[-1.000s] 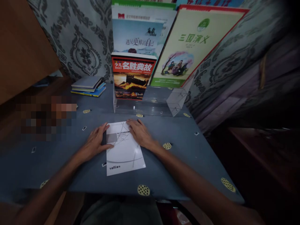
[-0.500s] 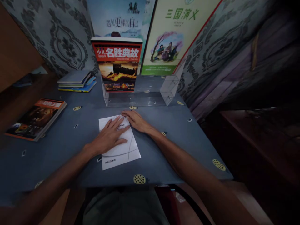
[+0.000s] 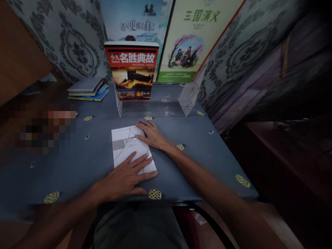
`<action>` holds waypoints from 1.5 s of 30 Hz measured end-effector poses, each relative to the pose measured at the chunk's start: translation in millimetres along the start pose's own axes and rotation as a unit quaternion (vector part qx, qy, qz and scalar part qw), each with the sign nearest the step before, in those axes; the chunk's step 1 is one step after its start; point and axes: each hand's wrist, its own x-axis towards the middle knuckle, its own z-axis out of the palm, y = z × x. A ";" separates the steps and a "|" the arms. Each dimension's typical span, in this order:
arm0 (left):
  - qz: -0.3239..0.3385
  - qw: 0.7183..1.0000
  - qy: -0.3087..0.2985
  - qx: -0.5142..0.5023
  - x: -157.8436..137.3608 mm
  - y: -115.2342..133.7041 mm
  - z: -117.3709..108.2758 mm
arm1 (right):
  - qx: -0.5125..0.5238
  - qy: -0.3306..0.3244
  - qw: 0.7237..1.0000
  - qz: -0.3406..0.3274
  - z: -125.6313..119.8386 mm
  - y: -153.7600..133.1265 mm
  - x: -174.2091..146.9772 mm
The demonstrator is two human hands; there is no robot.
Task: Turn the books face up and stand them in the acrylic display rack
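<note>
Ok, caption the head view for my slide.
Left hand spread low on a white booklet, right hand at its top right corner.

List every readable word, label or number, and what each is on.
"少儿": red book
"名胜典故": same book
"MINGSHENG DIANGU": same book
"遇见更棒的自己": blue book
"三国演义": pale green book
"嵌入式": white booklet, later characters unclear beside the right hand
Too small or blurred: remaining print on these four covers and the small labels on the tablecloth. No numbers readable.
</note>
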 end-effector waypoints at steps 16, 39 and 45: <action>-0.206 0.964 0.158 0.049 -42.6 -58.1 5.0 | -0.075 -0.032 0.996 -0.034 0.9 -55.8 -62.1; -0.367 0.716 0.404 -0.435 -9.7 -101.7 -39.0 | -0.033 -0.140 0.960 -0.240 -5.2 -94.4 -65.8; -0.431 0.642 0.377 -0.509 -9.5 -98.9 -59.0 | -0.021 -0.143 0.961 -0.236 -14.6 -97.0 -65.0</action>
